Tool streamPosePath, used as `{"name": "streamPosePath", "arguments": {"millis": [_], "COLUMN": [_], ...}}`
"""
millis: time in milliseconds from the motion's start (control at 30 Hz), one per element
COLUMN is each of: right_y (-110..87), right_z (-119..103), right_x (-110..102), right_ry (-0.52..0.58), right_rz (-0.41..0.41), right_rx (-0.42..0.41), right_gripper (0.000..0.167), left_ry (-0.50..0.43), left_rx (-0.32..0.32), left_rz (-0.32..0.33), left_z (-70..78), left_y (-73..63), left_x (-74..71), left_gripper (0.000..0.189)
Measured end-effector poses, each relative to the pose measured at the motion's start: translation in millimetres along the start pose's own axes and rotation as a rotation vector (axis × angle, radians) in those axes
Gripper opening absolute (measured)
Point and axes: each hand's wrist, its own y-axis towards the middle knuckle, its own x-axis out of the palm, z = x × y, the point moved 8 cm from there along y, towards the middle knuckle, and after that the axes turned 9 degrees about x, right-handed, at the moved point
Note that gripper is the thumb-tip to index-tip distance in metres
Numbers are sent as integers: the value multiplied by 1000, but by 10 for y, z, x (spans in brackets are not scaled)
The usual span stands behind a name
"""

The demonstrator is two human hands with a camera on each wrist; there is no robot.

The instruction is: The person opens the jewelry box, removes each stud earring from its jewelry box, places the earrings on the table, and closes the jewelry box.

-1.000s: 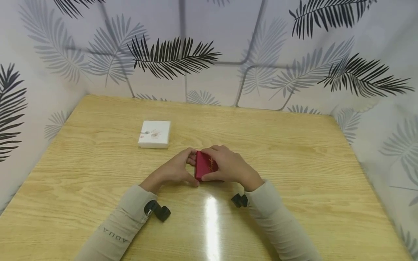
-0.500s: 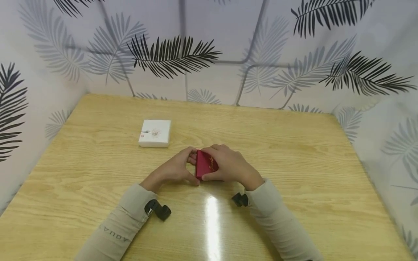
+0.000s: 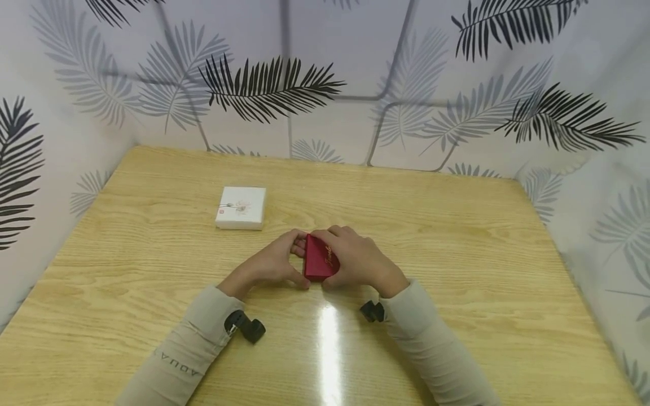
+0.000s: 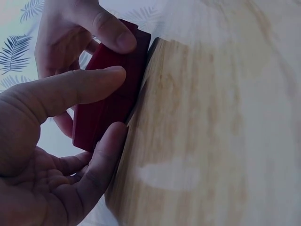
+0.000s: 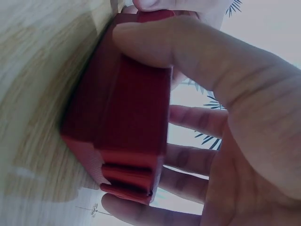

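A small red jewelry box [image 3: 319, 264] with gold lettering on its lid lies on the table between both hands. My left hand [image 3: 276, 262] holds its left side, thumb at the near face and fingers round the far side. From the right, my right hand [image 3: 358, 256] grips the box and covers part of the lettering. In the right wrist view, the right thumb presses the near face of the box [image 5: 136, 108], and a dark gap between red folds shows at one end. In the left wrist view, both thumbs touch the same face of the box [image 4: 101, 113].
A flat white box [image 3: 241, 207] with a flower print rests on the wooden table [image 3: 457, 237], behind and left of the hands. Walls with a leaf pattern [image 3: 269, 90] stand round the table's back and sides. Light glares off the table near the front.
My right thumb has shifted down and right, off the lid's edge, so more of the red box's near face shows. The left hand and the white box stay where they were.
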Motion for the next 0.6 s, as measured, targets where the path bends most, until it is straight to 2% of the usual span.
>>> {"name": "streamPosePath", "arguments": {"millis": [600], "right_y": [3], "right_z": [30], "right_x": [-4], "right_ry": [-7], "right_rz": [10], "right_rx": [-14], "right_gripper": [89], "left_ry": [-19], "left_rx": [-1], "left_rz": [-4], "left_z": [-14], "left_y": [-6], "left_x": [11], "left_gripper": [94]}}
